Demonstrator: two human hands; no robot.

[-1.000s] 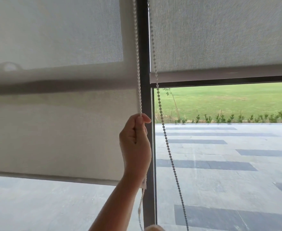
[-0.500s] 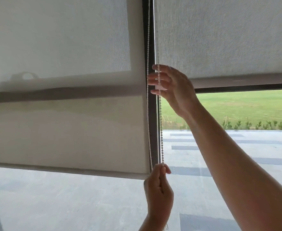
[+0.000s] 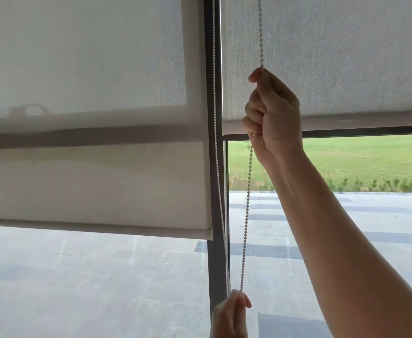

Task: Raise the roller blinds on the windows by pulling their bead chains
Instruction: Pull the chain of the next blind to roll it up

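Two grey roller blinds hang over the windows. The left blind point(image 3: 90, 186) reaches lower, its bottom bar near mid-height. The right blind point(image 3: 346, 57) is higher, its bottom bar just behind my right hand. A white bead chain point(image 3: 246, 203) runs down in front of the dark window frame point(image 3: 209, 93). My right hand point(image 3: 273, 118) is fisted around the chain high up. My left hand point(image 3: 231, 313), at the bottom edge, pinches the same strand lower down. A second strand point(image 3: 215, 142) hangs along the frame.
Through the glass I see a paved terrace point(image 3: 346, 228), a row of small shrubs and a green lawn point(image 3: 358, 157). A dark edge shows at the bottom left corner.
My right hand came in and closed into a fist on the chain. My left hand has travelled down the chain from mid-height to the bottom edge.
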